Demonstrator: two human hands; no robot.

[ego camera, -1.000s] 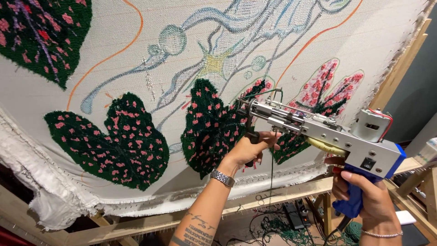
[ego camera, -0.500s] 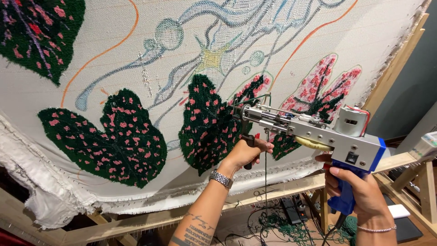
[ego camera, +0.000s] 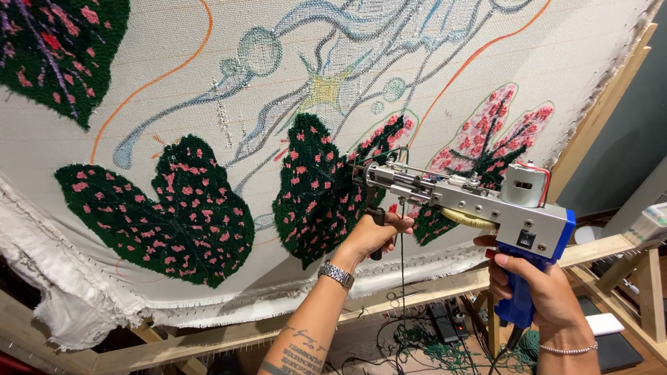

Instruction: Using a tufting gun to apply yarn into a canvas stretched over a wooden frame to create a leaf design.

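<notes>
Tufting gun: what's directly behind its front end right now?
Behind the tufting gun is the stretched cloth with a dark green, pink-dotted leaf. The gun body covers part of another leaf, and where the tip meets the cloth cannot be seen.

Tufting gun (ego camera: 472, 201) before stretched cloth (ego camera: 208, 90), right of leaf patch (ego camera: 167, 208), above wooden frame rail (ego camera: 417, 295).

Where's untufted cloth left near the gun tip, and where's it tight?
Bare backing lies between the big green leaf and the middle leaf, and above both around the yellow star sketch. It is crowded at the tufting gun: left hand on the front grip, right hand on the blue handle, tip against the pink-flecked leaf.
</notes>
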